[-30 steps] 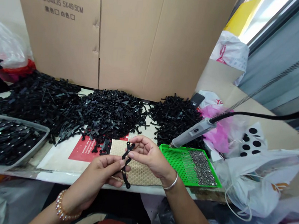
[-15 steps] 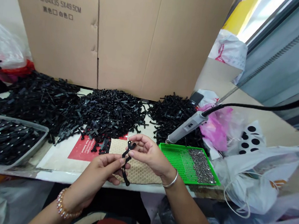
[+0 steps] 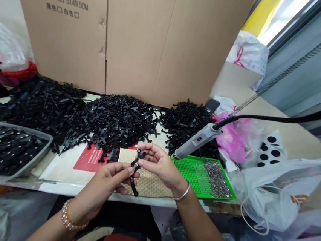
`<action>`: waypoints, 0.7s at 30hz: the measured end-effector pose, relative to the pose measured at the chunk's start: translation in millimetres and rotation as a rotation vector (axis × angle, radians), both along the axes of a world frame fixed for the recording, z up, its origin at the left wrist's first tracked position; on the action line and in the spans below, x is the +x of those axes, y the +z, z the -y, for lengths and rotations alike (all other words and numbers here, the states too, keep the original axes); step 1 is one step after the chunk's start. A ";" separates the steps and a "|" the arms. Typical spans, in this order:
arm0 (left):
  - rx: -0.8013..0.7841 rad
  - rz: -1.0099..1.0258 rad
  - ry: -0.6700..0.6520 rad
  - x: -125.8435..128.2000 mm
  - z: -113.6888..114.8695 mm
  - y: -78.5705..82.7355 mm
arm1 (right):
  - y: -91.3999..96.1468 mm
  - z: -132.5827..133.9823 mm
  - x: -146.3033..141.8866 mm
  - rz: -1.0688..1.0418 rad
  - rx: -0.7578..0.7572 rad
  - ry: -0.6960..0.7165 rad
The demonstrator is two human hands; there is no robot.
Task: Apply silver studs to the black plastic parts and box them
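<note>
Head view: the left hand (image 3: 111,177) has thumb and fingers clamped on black strips (image 3: 134,187), held over the mat (image 3: 154,185); the right hand (image 3: 162,168) pinches their upper end. The green tray (image 3: 182,175) lies beside the mat, the grey tool's (image 3: 197,140) tip at its far left corner.

Slim black piece (image 3: 133,185), forked at one end, bent, between fingers (image 3: 125,173)
</note>
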State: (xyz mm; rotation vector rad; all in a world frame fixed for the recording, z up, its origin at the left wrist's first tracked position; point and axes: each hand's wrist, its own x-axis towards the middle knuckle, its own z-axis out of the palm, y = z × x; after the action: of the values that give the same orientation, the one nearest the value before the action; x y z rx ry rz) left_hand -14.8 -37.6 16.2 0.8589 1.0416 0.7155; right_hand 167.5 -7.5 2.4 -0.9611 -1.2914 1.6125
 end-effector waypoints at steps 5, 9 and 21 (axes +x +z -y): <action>-0.014 0.027 -0.042 -2.8 -1.4 -3.4 | -3.0 -1.8 -1.4 -0.013 -0.015 0.014; 0.002 0.049 -0.055 -3.8 -3.1 -6.8 | -3.4 -3.1 -1.6 0.018 -0.017 0.007; -0.020 0.114 0.047 1.1 -8.3 -21.4 | -15.5 -8.7 -2.7 0.213 0.013 -0.129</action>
State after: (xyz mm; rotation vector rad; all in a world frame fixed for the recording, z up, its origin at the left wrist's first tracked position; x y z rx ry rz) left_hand -13.7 -29.3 -5.2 0.7696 0.9677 0.7841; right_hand 164.8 1.2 -13.1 -1.2094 -1.3504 1.4314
